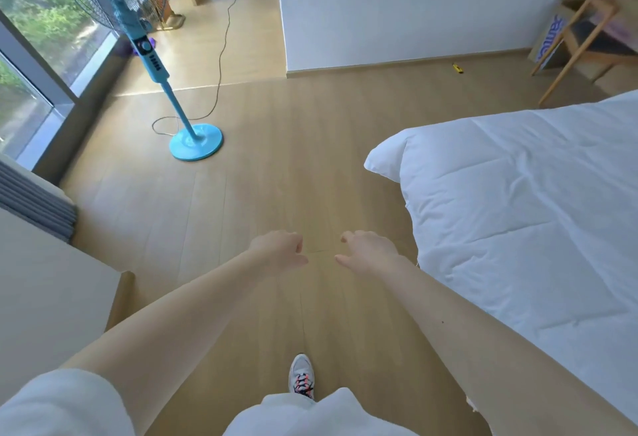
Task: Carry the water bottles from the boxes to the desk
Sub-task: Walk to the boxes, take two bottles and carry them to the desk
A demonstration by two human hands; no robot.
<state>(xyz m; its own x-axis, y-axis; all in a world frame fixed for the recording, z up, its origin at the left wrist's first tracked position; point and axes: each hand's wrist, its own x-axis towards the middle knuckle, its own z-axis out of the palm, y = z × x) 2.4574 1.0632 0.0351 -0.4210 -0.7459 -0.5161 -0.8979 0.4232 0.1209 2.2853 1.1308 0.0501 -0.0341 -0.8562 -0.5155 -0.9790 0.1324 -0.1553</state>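
Observation:
Both my arms stretch forward over the wooden floor. My left hand (281, 252) hangs with loosely curled fingers and holds nothing. My right hand (367, 251) is a little to its right, fingers also relaxed and empty. The two hands are apart, with bare floor between them. No water bottle shows anywhere in the head view. A cardboard box (552, 38) with blue lettering stands at the far right against the wall, partly behind a wooden chair (587, 35). A pale desk surface (51, 297) fills the left edge.
A bed with a white duvet (518, 201) takes up the right side. A blue standing fan (152, 59) stands at the left near the window, its cable (221, 56) trailing across the floor. A small yellow object (458, 68) lies by the white wall. My shoe (302, 377) is below.

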